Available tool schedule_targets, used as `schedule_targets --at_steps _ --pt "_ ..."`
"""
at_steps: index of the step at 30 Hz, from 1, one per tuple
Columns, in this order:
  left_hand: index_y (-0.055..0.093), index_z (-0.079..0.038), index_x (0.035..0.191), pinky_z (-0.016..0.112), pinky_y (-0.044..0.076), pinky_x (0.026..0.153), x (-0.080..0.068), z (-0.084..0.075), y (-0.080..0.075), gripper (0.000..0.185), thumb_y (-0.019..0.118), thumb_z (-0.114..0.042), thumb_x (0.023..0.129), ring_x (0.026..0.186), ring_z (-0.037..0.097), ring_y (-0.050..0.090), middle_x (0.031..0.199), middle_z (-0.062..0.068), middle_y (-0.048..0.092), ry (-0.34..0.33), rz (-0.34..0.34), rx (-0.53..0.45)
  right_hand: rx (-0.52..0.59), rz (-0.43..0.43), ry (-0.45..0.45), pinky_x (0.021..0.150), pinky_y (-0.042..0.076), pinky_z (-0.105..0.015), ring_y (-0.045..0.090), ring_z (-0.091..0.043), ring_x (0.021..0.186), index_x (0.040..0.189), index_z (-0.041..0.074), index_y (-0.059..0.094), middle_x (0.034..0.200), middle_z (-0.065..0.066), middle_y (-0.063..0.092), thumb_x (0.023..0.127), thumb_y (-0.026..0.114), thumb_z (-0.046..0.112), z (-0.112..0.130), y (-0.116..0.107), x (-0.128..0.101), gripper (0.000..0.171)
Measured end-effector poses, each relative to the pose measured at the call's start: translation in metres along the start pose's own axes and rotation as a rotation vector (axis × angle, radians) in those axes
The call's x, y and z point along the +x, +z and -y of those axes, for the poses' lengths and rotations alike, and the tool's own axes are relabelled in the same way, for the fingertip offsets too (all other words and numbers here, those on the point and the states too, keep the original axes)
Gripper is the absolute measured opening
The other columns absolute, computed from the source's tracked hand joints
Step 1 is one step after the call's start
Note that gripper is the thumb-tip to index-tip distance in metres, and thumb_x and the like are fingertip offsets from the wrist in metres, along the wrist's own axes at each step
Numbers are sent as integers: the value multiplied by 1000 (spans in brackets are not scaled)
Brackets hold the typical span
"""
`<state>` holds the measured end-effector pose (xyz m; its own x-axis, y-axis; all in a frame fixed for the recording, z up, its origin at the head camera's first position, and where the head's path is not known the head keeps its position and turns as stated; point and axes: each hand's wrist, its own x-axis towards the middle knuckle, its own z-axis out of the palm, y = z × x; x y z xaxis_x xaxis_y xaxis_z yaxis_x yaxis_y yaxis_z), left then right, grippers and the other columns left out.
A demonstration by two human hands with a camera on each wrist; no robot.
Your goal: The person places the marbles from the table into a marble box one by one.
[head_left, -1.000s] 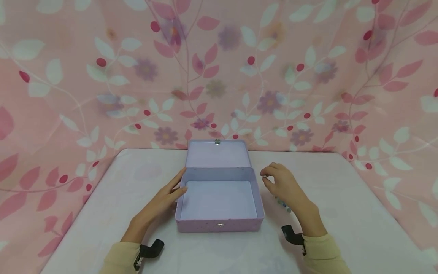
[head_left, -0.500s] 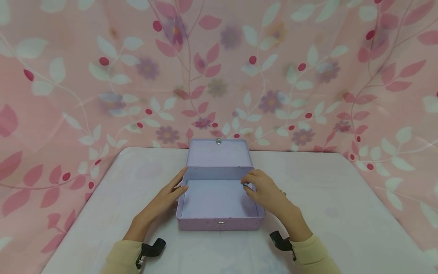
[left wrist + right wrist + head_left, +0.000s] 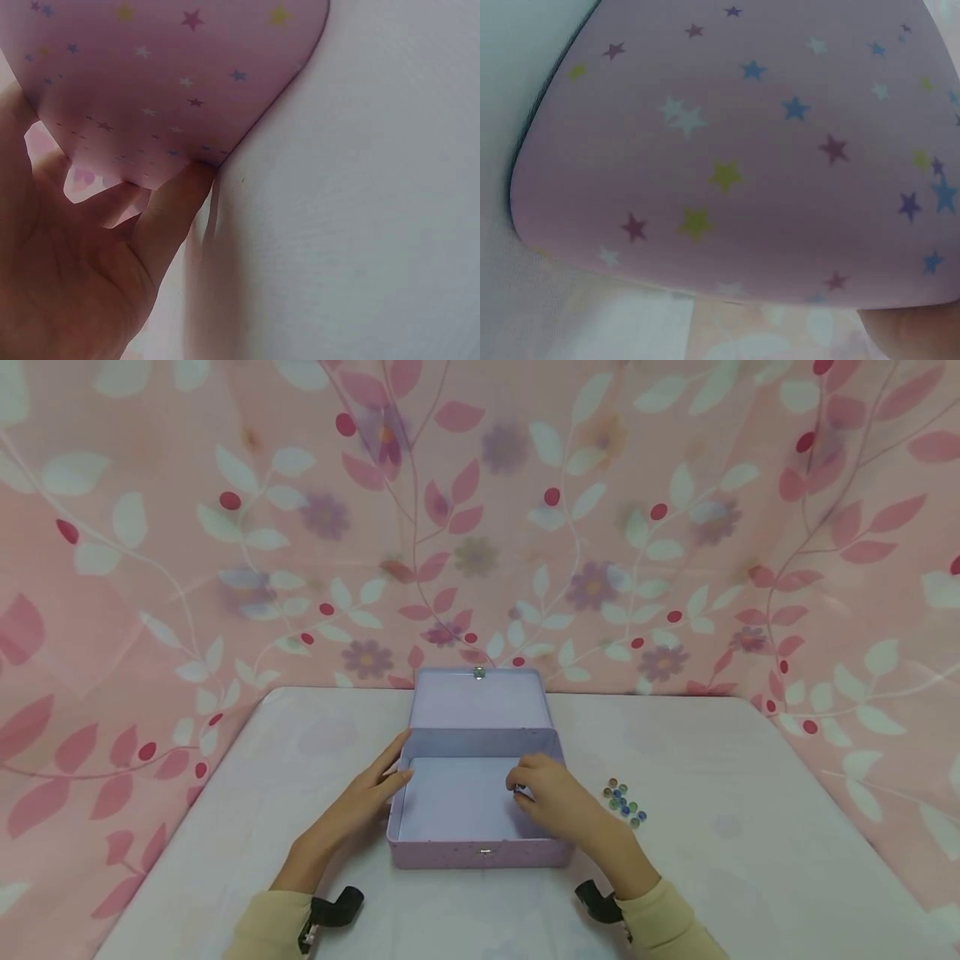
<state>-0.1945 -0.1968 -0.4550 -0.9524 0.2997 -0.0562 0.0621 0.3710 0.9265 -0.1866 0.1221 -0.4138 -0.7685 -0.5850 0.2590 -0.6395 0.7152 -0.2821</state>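
Wrist views: box (image 3: 742, 150) stars; head: marbles (image 3: 624, 802)

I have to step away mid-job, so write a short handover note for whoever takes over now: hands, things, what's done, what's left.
Left hand: open, fingers flat against the left wall of the open star-print tin.
Right hand: inside the tin, pinching something small and dark, seemingly a bead.
Beads: small cluster on the table, right of the tin.
Done: lid up; no beads seen lying in the tin.
Left: likely release this one, then move the cluster over.
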Motion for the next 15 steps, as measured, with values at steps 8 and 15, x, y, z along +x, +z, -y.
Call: schedule_targets --at_steps 8,15 --pt "12 -47 157 65 44 103 -2 -2 0 68 50 -53 100 152 43 19 168 -8 12 -3 1 3 -37 37 11 78 55 -32 59 -13 87 92 10 74 88 3 64 84 75 4 4 0 -2 10" --pt "13 -47 157 66 43 103 -2 0 0 67 50 -50 101 151 44 19 168 -6 12 -1 8 -16 -83 114 55 72 54 -28 57 -10 80 91 11 75 87 4 67 85 74 5 5 3 -1 9"
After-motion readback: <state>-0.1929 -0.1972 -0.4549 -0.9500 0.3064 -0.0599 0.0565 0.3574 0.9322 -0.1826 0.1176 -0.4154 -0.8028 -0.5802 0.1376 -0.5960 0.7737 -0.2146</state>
